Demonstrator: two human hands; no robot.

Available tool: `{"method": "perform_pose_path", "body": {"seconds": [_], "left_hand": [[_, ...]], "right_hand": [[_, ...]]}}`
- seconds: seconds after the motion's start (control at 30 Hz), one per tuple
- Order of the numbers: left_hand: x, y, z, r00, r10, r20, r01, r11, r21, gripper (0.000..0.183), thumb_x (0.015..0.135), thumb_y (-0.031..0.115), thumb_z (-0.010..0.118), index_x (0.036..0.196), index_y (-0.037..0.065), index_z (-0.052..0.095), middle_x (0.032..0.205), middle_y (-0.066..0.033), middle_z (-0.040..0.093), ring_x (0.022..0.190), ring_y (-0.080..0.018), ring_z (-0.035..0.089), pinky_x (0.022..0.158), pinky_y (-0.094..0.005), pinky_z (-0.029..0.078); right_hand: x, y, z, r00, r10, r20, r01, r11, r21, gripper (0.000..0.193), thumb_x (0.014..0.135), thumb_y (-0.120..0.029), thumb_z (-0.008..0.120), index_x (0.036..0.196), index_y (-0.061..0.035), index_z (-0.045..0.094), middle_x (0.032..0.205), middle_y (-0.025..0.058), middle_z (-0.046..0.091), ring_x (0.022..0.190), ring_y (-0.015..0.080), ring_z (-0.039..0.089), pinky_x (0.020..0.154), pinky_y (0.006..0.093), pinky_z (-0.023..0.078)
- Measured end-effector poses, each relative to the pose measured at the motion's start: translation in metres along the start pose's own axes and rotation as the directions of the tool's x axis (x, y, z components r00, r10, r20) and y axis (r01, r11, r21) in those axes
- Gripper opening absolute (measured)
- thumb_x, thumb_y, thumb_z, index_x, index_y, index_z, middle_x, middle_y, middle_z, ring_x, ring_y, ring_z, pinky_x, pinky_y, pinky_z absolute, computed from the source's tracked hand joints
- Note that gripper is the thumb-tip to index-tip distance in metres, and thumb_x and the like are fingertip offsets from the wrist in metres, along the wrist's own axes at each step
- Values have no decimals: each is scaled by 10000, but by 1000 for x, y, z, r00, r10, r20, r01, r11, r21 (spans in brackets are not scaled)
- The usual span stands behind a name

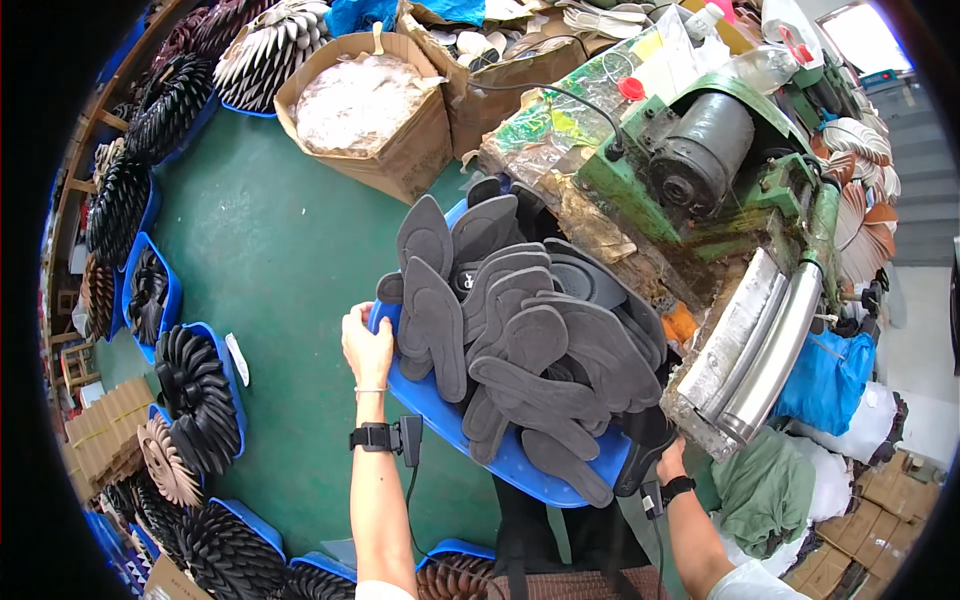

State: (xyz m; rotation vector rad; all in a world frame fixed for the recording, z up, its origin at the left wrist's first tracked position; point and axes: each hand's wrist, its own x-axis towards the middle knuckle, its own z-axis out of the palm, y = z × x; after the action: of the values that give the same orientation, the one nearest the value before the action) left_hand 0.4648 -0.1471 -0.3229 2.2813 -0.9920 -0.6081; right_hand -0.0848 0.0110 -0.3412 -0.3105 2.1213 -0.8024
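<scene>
A blue plastic tub (425, 405) heaped with dark grey shoe insoles (545, 385) is in front of me, tilted, its right side close to a green machine (700, 160). My left hand (368, 345) is closed round the tub's left rim, with the fingers over the edge. At the tub's near right end, my right hand (672, 462) grips it low down; a black insole (645, 450) and the tub partly hide its fingers. Some insoles overhang the near rim.
The machine's metal roller (770, 350) juts out just right of the tub. Open cardboard boxes (415, 160) stand beyond on the green floor (290, 250). More blue tubs (232, 390) of fanned insoles line the left side. A green sack (765, 490) lies at the right.
</scene>
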Motion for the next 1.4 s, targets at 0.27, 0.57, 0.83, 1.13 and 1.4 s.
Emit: {"method": "perform_pose_path", "body": {"seconds": [0.27, 0.57, 0.83, 1.13, 1.4], "left_hand": [[-14, 30, -24, 996, 68, -55, -77, 979, -187, 145, 729, 93, 675, 736, -1, 564, 560, -21, 494, 530, -67, 432, 499, -257, 380], [-107, 55, -121, 984, 11, -178, -18, 999, -41, 179, 758, 96, 684, 712, 9, 534, 576, 31, 452, 554, -49, 388, 497, -235, 342], [-248, 53, -224, 903, -48, -428, 119, 983, 143, 201, 799, 73, 678, 728, 15, 500, 610, 41, 412, 569, -57, 341, 507, -238, 305], [-551, 25, -235, 538, -349, -768, 516, 856, -28, 257, 856, 122, 624, 721, 25, 429, 675, 15, 401, 648, -97, 357, 592, -265, 332], [-830, 79, -76, -74, -610, -789, 827, 405, -390, 259, 859, 243, 634, 907, -11, 615, 731, -116, 602, 664, -232, 526, 663, -384, 443]], "right_hand": [[-15, -18, 9, 920, -60, 388, -30, 975, 222, 276, 955, -209, 466, 1171, -62, 556, 1106, 19, 606, 973, 185, 574, 859, 323, 469], [-52, -41, -19, 867, 94, 489, -253, 929, 271, 333, 975, -192, 394, 1220, -10, 528, 1162, 99, 599, 1021, 237, 573, 924, 370, 464], [-32, -38, -14, 719, 179, 672, -535, 759, 370, 323, 947, -195, 446, 1190, -12, 555, 1134, 136, 621, 1008, 275, 609, 907, 403, 490], [-3, -68, 15, 602, 6, 798, 13, 1000, -18, 149, 872, -47, 500, 971, -38, 611, 851, 6, 614, 723, 95, 565, 628, 256, 478], [-62, -89, 18, 253, 54, 966, 562, 805, -192, 165, 752, 60, 521, 873, -34, 583, 771, -5, 573, 671, 79, 518, 589, 239, 428]]}}
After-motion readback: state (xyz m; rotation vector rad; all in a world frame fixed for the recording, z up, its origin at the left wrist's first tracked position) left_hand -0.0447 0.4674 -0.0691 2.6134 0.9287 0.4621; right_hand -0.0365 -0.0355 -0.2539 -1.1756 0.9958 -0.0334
